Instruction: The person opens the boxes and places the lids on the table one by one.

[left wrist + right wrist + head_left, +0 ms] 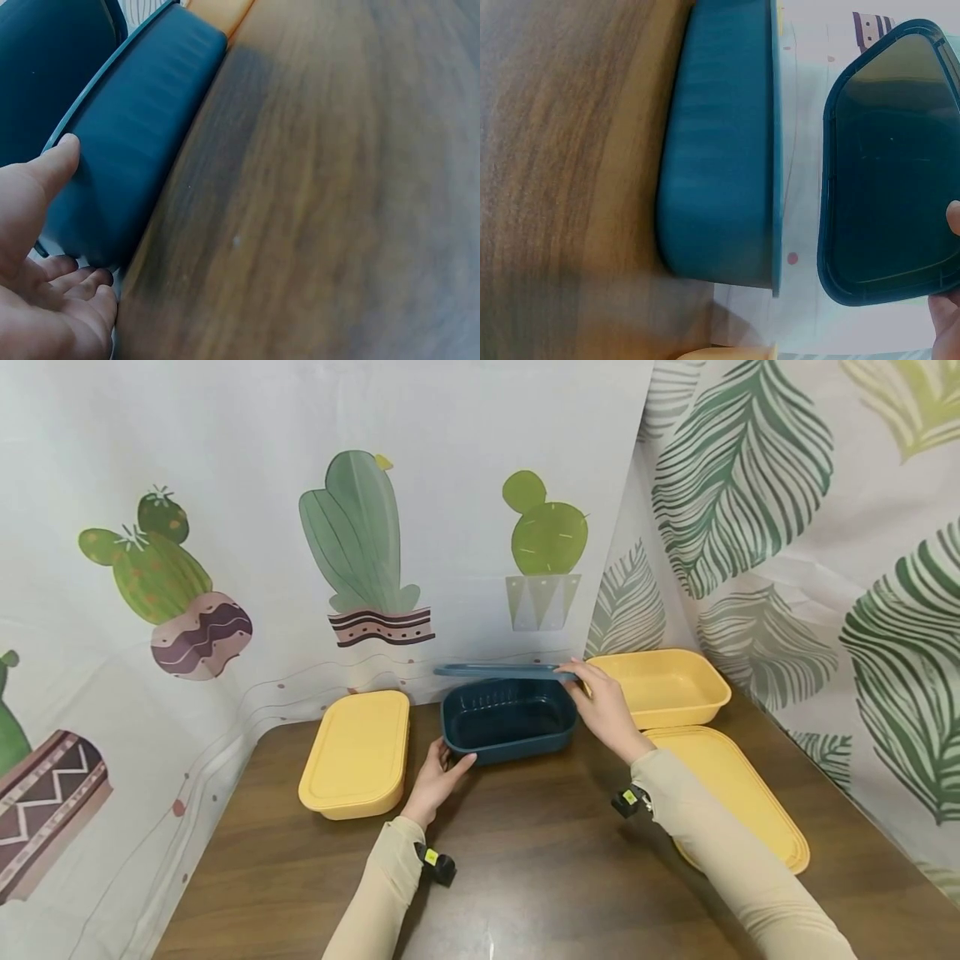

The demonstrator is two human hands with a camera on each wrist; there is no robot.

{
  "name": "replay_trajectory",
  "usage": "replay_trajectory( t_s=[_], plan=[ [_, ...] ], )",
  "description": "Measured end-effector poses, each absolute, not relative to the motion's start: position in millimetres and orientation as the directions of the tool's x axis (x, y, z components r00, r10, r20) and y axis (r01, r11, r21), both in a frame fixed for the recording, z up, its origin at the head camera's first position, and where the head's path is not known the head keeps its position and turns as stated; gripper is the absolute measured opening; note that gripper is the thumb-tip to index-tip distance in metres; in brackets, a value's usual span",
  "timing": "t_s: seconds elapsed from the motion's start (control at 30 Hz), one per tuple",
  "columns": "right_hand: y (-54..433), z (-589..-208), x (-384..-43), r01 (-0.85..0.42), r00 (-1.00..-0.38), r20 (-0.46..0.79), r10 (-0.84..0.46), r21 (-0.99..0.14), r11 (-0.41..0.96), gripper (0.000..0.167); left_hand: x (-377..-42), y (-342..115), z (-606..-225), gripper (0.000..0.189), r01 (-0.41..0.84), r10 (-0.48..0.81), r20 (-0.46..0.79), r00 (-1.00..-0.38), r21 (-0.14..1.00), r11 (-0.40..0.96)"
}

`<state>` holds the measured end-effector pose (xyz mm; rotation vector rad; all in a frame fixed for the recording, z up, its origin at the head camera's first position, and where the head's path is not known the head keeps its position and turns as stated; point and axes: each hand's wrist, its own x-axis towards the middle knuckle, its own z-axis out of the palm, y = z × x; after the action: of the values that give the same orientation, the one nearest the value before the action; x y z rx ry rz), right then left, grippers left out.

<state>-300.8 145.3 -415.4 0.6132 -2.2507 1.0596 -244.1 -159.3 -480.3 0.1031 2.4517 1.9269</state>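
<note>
My right fingers (the right hand [604, 707]) pinch the raised blue lid [502, 671]; my left hand [435, 782] clasps the near-left corner of the blue box [525, 748]. I judge this lid handling; next calls for steady support.

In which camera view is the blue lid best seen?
The right wrist view: there the blue lid shows most of its broad face and rim, cut by the frame. The head view shows it nearly edge-on, a thin strip; the left wrist view, only a cropped part.
</note>
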Motion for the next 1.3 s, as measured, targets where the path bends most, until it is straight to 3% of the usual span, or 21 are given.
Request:
replay_trajectory(
  t_s=[0.33, 0.57, 0.7, 1.3],
  plan=[
    [145.9, -407.2, -296.0, -0.624, -0.715, 0.684, -0.147, -0.528, 0.576, 0.023, -243.9, -159.2, -477.6, 0.081, 0.029, 0.059, 0.016, -0.998, 0.971, 0.238],
    [147.8, -408.2, -296.8, -0.632, -0.708, 0.691, -0.145, -0.528, 0.567, 0.021, -265.9, -165.7, -513.7, 0.103, 0.024, 0.047, 0.015, -0.999, 0.98, 0.197],
    [148.4, -409.3, -296.3, -0.623, -0.716, 0.684, -0.138, -0.538, 0.568, 0.021, -263.2, -165.5, -513.0, 0.108, 0.02, 0.048, 0.012, -0.999, 0.983, 0.184],
    [151.2, -408.9, -295.4, -0.621, -0.71, 0.695, -0.11, -0.545, 0.563, 0.02, -250.8, -162.8, -488.0, 0.096, 0.011, 0.091, -0.009, -0.996, 0.978, 0.209]
  ],
)
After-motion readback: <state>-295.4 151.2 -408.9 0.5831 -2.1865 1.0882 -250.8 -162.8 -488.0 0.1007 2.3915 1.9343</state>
